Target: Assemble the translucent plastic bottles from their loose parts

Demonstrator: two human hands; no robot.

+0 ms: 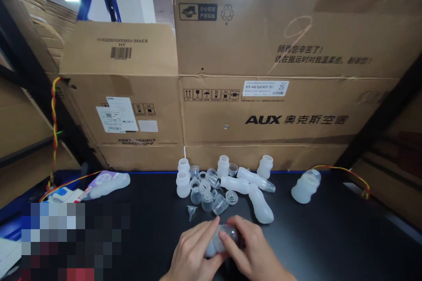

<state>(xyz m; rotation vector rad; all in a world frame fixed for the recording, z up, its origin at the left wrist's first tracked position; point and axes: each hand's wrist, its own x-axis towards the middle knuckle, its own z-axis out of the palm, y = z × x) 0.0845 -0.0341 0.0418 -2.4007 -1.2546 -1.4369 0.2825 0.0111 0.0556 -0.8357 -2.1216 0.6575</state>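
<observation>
Low in the middle of the head view, I hold a small frosted plastic bottle (213,248) between both hands. My left hand (193,248) wraps round the frosted body. The fingers and thumb of my right hand (252,246) close on the clear cap (228,231) at the bottle's right end. Part of the bottle is hidden by the fingers. Just beyond my hands lie clear plastic caps and rings (207,199) in a loose pile, with a tiny clear funnel (191,212) at its left. Long frosted squeeze bottles (260,204) lie to the pile's right.
Wavy frosted bottles (183,184) stand along the back of the black table (145,228). A capped bottle (306,186) leans at the right. A tall cardboard sheet (211,123) closes off the back. At left lie a long bottle (110,185) and a purple packet (104,177).
</observation>
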